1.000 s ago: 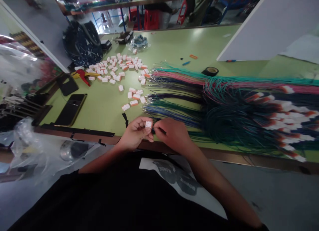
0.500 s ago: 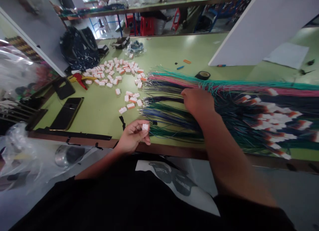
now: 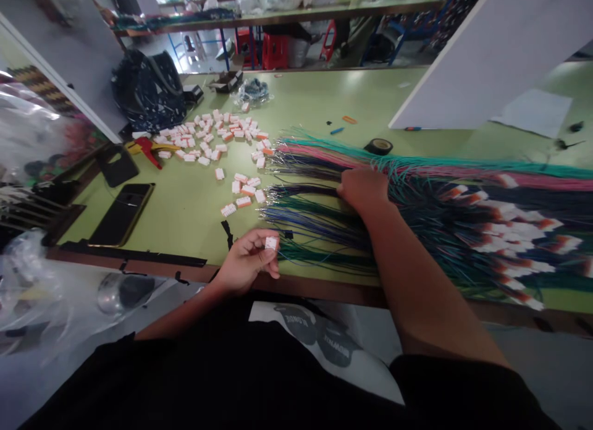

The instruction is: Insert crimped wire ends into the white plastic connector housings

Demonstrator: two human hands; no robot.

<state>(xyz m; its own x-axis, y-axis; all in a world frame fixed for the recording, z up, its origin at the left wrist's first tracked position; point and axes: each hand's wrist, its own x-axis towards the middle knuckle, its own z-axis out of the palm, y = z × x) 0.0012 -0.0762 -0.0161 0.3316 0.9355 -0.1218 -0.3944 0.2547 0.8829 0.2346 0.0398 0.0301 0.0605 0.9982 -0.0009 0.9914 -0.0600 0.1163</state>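
Note:
My left hand (image 3: 248, 260) pinches a small white and orange wire connector (image 3: 271, 243) between thumb and fingers, close to the table's front edge. A thin blue wire runs from the connector to the right. Over the wire bundles, my right hand (image 3: 364, 192) is closed at the dark wires (image 3: 319, 189), its fingertips partly hidden. Beside it lie green wires (image 3: 306, 206), blue wires (image 3: 301, 219), pink wires (image 3: 319, 153) and teal wires (image 3: 333, 144), with bare metal ends towards the left. Several loose connectors (image 3: 243, 201) lie left of these ends.
Wired connectors (image 3: 507, 238) are heaped at the right. On the left are a phone (image 3: 121, 215), a black case (image 3: 117, 164) and a red-yellow tool (image 3: 148, 151). Black tape (image 3: 378, 147) lies behind the wires. White panels (image 3: 445, 65) stand on the table; a dark bag (image 3: 147, 90) sits back left.
The view has shifted slightly. My right hand has moved a little left along the dark wires and stays closed. My left hand keeps hold of the connector.

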